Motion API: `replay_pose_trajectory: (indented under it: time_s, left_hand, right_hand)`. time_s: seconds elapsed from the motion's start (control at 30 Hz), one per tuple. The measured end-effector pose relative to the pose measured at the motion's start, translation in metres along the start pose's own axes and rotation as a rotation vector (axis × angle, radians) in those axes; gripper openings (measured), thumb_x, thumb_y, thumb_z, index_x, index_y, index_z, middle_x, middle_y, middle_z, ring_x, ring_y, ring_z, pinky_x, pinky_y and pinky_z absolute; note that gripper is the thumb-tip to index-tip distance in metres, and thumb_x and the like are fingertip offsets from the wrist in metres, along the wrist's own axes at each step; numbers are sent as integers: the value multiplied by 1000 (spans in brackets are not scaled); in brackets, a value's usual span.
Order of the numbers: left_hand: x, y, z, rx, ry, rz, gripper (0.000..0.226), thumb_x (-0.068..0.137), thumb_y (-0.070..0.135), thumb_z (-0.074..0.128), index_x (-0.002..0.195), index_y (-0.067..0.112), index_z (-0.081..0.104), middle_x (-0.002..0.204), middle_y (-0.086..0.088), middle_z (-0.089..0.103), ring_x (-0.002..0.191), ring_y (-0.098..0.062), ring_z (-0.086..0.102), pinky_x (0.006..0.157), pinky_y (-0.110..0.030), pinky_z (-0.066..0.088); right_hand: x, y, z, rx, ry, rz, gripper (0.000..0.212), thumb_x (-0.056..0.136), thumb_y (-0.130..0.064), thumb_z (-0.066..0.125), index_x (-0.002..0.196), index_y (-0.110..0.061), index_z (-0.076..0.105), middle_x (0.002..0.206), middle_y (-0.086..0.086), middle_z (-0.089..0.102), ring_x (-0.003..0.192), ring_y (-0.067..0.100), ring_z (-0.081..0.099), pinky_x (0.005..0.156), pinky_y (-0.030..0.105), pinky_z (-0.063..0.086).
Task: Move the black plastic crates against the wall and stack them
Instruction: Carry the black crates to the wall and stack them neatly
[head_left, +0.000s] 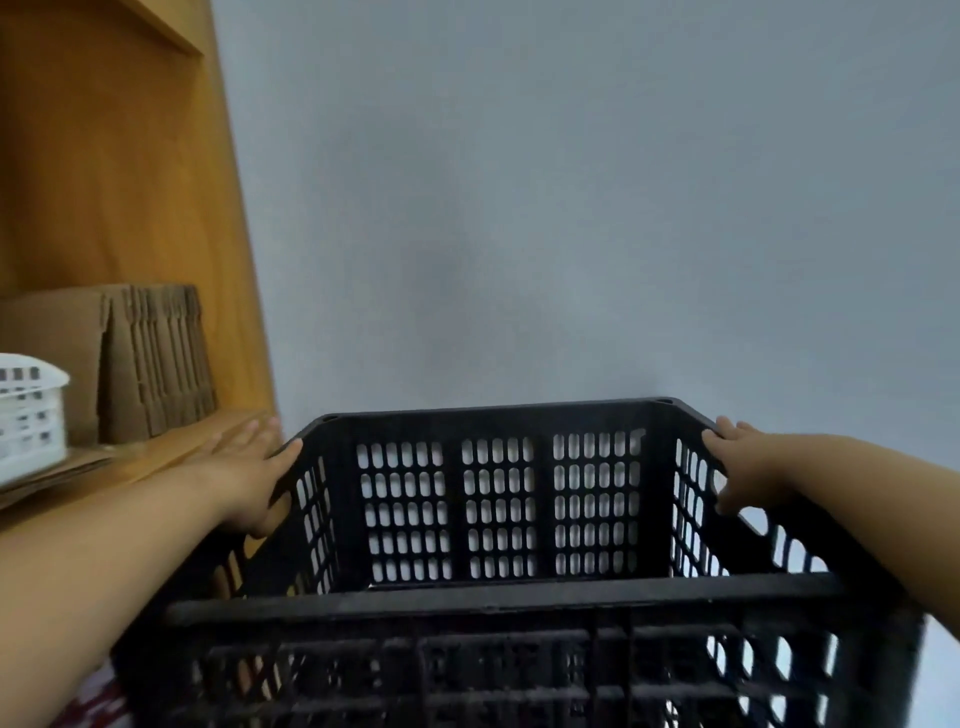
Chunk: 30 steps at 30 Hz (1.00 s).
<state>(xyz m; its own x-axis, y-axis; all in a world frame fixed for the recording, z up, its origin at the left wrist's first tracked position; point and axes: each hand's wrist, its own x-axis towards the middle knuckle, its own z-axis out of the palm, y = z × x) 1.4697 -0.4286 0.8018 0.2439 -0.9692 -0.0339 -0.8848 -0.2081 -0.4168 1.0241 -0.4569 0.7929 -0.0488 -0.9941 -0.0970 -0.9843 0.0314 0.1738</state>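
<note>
A black plastic crate (498, 603) with slotted walls fills the lower middle of the head view, held up in front of me with its open top facing me. My left hand (254, 478) grips the rim of its left wall, thumb over the edge. On the opposite side, my right hand (748, 467) clasps the rim of the right wall near the far corner. The far wall of the crate stands close to the grey wall (571, 208). Whatever lies under the crate is hidden.
A wooden shelf unit (114, 182) stands at the left, right beside my left hand. On its shelf lean flattened cardboard boxes (150, 364) and a white plastic basket (26, 415). The grey wall fills the view ahead.
</note>
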Motion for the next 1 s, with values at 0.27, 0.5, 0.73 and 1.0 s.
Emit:
replay_pose_trajectory:
  time_s: [0.27, 0.5, 0.73, 1.0]
  left_hand:
    - [-74, -19, 1, -209, -133, -124, 91, 86, 57, 50, 148, 23, -7, 156, -13, -18, 144, -32, -10, 116, -49, 6]
    - [-100, 1, 11, -528, -57, -98, 76, 89, 66, 27, 149, 26, 5, 158, -10, -8, 144, -29, -9, 115, -50, -4]
    - [-111, 24, 10, -470, 46, 174, 72, 86, 69, 9, 148, 33, 6, 158, -2, -7, 145, -20, -10, 113, -49, -11]
    - [-112, 21, 14, -424, 98, 259, 71, 85, 69, 7, 148, 36, 2, 158, 2, -8, 144, -15, -10, 115, -47, -10]
  right_hand:
    - [-47, 23, 2, 134, -62, -66, 86, 90, -41, 52, 148, -18, -8, 157, 7, -10, 142, 29, 16, 114, 38, 18]
    - [-85, 17, 2, 192, -33, -78, 67, 94, -50, 35, 148, -16, 12, 156, 11, 5, 141, 30, 20, 113, 41, 19]
    - [-112, -9, 5, 193, -20, -30, 94, 74, -82, 11, 149, -25, 6, 157, 8, -8, 143, 28, -14, 115, 54, -2]
    - [-121, -27, 12, 217, 67, 37, 75, 84, -72, 13, 147, -33, 3, 157, -3, -10, 143, 13, -14, 111, 57, -9]
